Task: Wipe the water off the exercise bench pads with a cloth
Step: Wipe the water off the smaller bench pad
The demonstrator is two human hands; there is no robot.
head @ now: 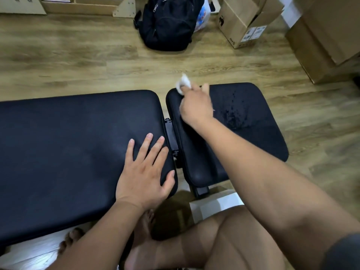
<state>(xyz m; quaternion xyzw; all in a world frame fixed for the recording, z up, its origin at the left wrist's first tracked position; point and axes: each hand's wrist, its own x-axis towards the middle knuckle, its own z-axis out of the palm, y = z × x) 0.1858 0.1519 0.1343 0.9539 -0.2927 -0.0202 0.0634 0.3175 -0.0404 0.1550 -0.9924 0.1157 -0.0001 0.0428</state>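
Note:
A black exercise bench has two pads: a long back pad point(68, 145) on the left and a shorter seat pad point(259, 137) on the right. Water droplets point(234, 114) glisten on the seat pad's middle. My right hand point(196, 108) is shut on a small white cloth point(183, 82), which pokes out past my fingers at the seat pad's far left corner. My left hand point(144, 170) lies flat with fingers spread on the back pad's right end, beside the gap between the pads.
The black hinge bracket point(171, 139) shows in the gap between the pads. On the wooden floor beyond stand a black backpack point(167, 24) and cardboard boxes point(245, 22) at the back right. My bare legs and feet are below the bench's near edge.

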